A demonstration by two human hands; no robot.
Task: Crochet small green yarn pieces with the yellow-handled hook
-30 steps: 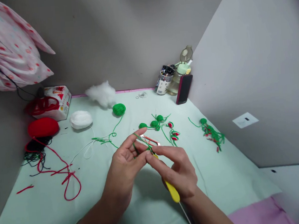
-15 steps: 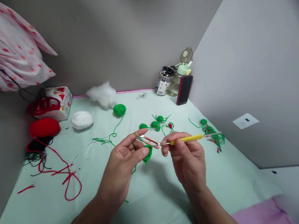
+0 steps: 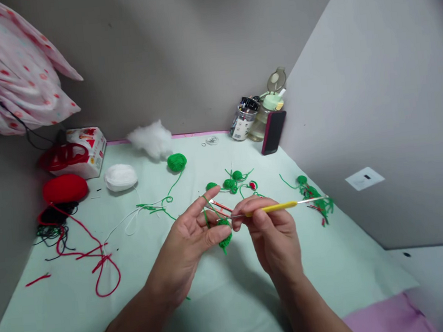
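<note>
My left hand (image 3: 191, 237) pinches a small green crochet piece (image 3: 225, 238) between thumb and fingers, with green yarn running over its raised index finger. My right hand (image 3: 273, 231) grips a crochet hook (image 3: 276, 207) by its yellow handle, held nearly level. The hook's metal tip meets the top edge of the green piece; the exact stitch is too small to make out. Behind the hands lies a pair of small orange-handled snips (image 3: 220, 206), partly covered by my fingers. A green yarn ball (image 3: 177, 162) sits farther back, its strand trailing toward my left hand.
Several green crocheted pieces (image 3: 230, 184) lie beyond my hands. White stuffing (image 3: 151, 140), a white yarn ball (image 3: 121, 177) and a red yarn ball (image 3: 65, 188) are at the left. A phone (image 3: 273, 133) leans by a pen cup (image 3: 243, 122). Green scraps (image 3: 314, 199) lie at right.
The hook has moved left, bringing my right hand closer to my left. The green piece has shifted slightly right and down, and my left index finger is raised a little more.
</note>
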